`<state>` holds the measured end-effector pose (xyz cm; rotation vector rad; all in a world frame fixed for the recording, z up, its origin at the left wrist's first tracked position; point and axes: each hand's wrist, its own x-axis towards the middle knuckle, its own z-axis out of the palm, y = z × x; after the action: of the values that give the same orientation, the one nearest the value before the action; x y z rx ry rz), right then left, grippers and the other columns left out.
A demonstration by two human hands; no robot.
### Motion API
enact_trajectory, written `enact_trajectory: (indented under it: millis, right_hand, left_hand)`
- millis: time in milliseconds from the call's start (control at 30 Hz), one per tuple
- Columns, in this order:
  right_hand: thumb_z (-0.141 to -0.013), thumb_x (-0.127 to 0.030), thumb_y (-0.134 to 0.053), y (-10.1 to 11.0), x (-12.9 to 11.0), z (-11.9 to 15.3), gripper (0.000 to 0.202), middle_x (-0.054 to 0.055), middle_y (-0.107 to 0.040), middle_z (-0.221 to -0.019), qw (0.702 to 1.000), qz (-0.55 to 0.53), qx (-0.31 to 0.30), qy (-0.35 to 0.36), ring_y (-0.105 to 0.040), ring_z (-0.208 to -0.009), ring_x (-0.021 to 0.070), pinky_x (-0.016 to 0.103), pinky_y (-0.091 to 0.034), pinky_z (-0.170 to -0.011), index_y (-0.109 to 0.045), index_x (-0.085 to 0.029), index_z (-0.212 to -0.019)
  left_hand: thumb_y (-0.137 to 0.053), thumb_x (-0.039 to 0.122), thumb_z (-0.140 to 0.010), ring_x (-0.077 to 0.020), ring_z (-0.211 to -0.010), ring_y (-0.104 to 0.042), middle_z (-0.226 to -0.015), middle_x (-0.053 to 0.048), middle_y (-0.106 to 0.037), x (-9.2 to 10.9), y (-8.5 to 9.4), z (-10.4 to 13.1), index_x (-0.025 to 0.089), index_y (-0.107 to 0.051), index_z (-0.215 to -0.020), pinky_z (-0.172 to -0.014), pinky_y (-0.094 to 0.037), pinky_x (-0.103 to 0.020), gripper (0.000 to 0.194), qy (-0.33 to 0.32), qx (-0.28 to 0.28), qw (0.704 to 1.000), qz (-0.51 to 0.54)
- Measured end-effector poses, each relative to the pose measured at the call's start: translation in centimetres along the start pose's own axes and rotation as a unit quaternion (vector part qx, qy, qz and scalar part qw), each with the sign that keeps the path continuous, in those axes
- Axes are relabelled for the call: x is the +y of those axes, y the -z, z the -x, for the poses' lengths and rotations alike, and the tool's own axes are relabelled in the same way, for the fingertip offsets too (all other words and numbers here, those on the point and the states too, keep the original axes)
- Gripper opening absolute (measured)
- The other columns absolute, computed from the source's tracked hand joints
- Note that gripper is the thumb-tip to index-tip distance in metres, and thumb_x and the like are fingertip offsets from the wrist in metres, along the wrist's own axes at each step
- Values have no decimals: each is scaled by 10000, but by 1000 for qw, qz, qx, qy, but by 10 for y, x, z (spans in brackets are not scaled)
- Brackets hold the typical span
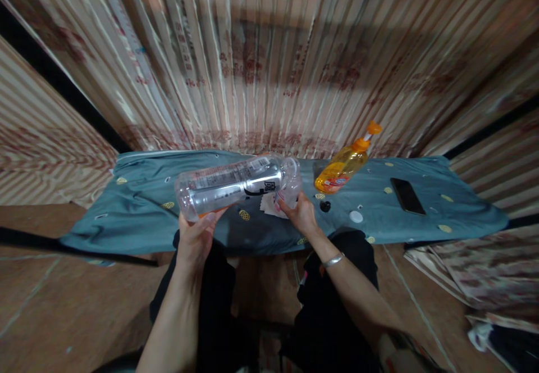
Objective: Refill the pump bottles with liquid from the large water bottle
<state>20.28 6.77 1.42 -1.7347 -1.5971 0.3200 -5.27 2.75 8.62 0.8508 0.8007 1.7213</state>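
Observation:
My left hand (197,235) is closed around the base end of a large clear plastic bottle (236,185) with a silver label. The bottle lies nearly level in the air, its neck end to the right. My right hand (301,213) grips a small clear plastic container (290,187) at the large bottle's neck end. Whether the two touch is hard to make out. Below them, a piece of white paper (269,204) lies on the cloth, partly hidden by my right hand and the container.
A blue-green cloth (138,215) covers the low table. To the right stand a yellow pump bottle (342,166), a black cap (325,206), a white cap (356,216) and a phone (407,196). Behind hangs a striped curtain (261,69); black poles (63,81) frame the sides.

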Motion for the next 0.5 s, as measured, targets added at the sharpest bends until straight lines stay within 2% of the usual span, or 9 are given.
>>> enact_trajectory:
  millis: [200,500]
  right_hand:
    - [-810,-365,-748,-1,2,-1,380,135,-749,-972,1000,4,1,0,-731,-885,296,378,-562,-754,-594,-172,-1099]
    - [-828,-382,-734,-2,5,-2,398,155,-752,-994,1000,2,-4,2,-721,-911,292,387,-563,-785,-593,-147,-1116]
  left_hand:
    - [-882,252,-605,-289,-1052,-736,-1065,-50,-783,0,2,-1,288,-729,-1132,-1058,-521,-619,550,8,-7,1000,2]
    - [-900,273,-577,-315,-1115,-717,-1128,-66,-769,-1,-2,-1,300,-694,-1204,-1046,-536,-597,660,8,8,1000,4]
